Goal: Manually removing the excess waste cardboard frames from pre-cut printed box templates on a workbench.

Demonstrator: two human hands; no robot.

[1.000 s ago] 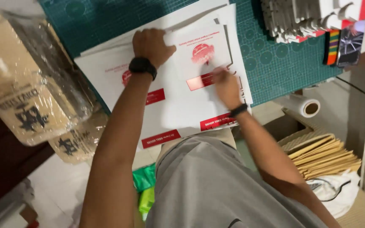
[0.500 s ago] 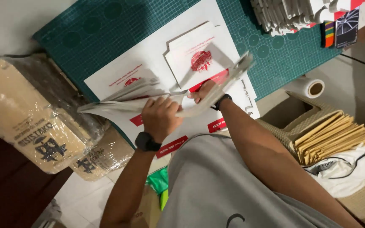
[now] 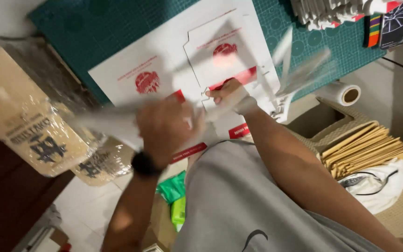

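Both hands grip it now, left hand (image 3: 166, 128) and right hand (image 3: 227, 95) closed on the blurred white card sheet (image 3: 299, 70) lifted above the green mat (image 3: 117, 32), mid-fold I'd say, creases needing lining up.

green cutting mat (image 3: 117, 28), tape roll (image 3: 340, 93), brown envelopes (image 3: 364, 149), plastic-wrapped bundles (image 3: 29, 126)
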